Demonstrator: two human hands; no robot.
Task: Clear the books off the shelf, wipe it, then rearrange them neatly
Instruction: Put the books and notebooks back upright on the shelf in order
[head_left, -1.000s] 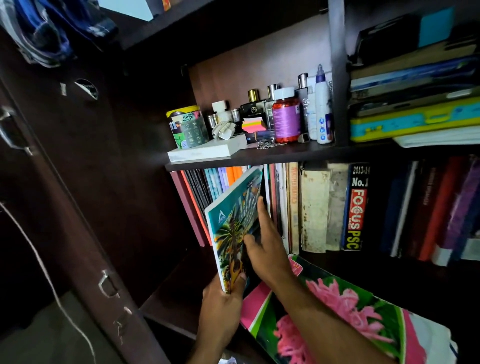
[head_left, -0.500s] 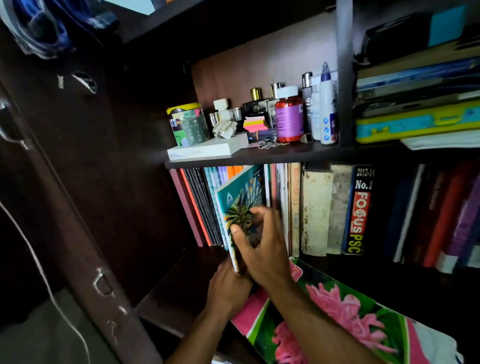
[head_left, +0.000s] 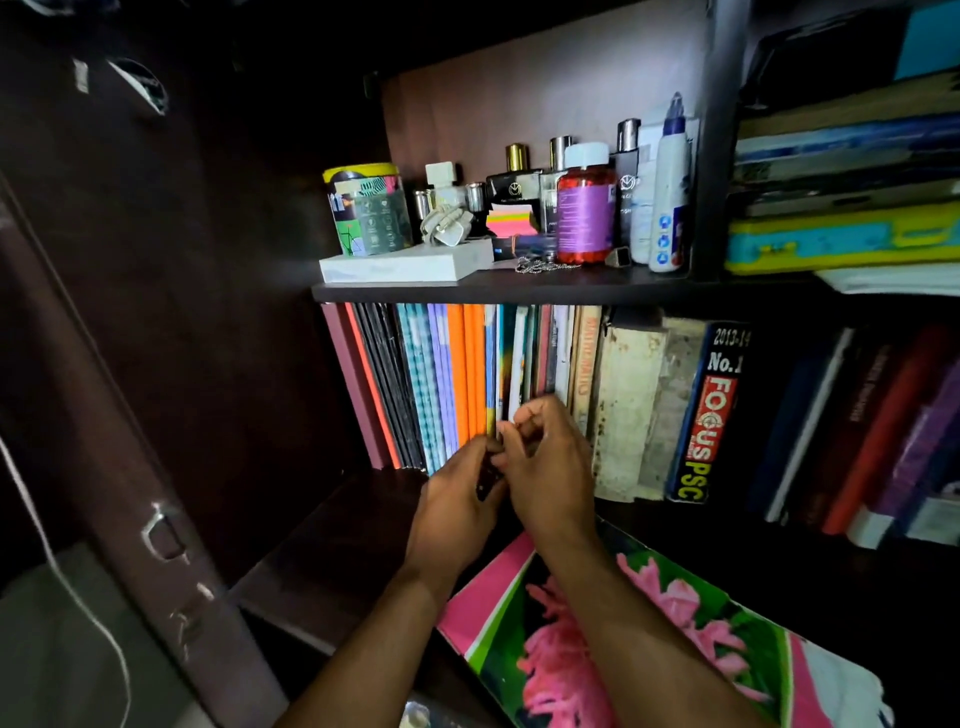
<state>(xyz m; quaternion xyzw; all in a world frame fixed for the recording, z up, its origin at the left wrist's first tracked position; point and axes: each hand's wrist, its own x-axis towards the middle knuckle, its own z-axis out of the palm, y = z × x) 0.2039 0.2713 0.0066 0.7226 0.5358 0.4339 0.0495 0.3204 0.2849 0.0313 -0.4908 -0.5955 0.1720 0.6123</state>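
Dark wooden shelves fill the view, with a row of upright books (head_left: 467, 374) standing on the shelf (head_left: 332, 535) just beyond both hands. The left hand (head_left: 452, 512) and right hand (head_left: 550, 467) touch each other at the foot of the row, both sets of fingers curled round the lower edge of a thin book (head_left: 511, 358) tucked among the others (its cover is hidden). Below the right forearm lies a book with a pink flower cover (head_left: 670, 639), and above the hands stand bottles (head_left: 584, 208) and a white box (head_left: 405, 264).
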